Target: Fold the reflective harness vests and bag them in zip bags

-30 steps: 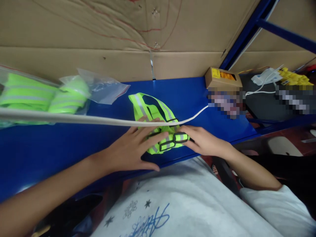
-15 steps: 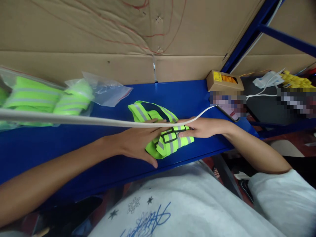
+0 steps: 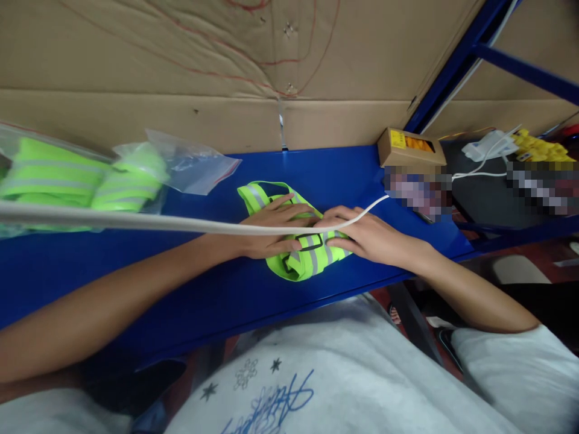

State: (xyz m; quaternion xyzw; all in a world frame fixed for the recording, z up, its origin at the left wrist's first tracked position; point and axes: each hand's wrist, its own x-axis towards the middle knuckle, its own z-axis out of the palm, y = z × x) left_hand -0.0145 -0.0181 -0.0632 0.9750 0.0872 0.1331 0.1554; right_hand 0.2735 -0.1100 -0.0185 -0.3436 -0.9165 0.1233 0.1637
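A neon yellow-green reflective vest (image 3: 312, 262) with grey stripes and black-edged strap buckles lies folded in a small bundle on the blue table (image 3: 199, 304). Across its left and upper part rests my left hand (image 3: 260, 242), open, with fingers stretched over the fabric and the thumb beside a black buckle (image 3: 310, 242). At the bundle's right end my right hand (image 3: 375, 235) is closed on the vest, fingers on top and thumb along the near side. A loose band of the vest sticks out at the upper left. A white cable crosses in front and hides parts of both hands.
Clear plastic bags (image 3: 194, 166) and bagged neon vests (image 3: 58, 172) lie at the left. A cardboard box (image 3: 411, 147) with orange contents stands at the back right beside a blurred-out phone-like item. The white cable (image 3: 136, 220) spans the view. Behind is a cardboard wall (image 3: 181, 120).
My left hand has shifted up and its thumb has moved in from the table's near side to the buckle. The right hand's fingers have bent more over the vest's end. The bundle looks slightly flatter.
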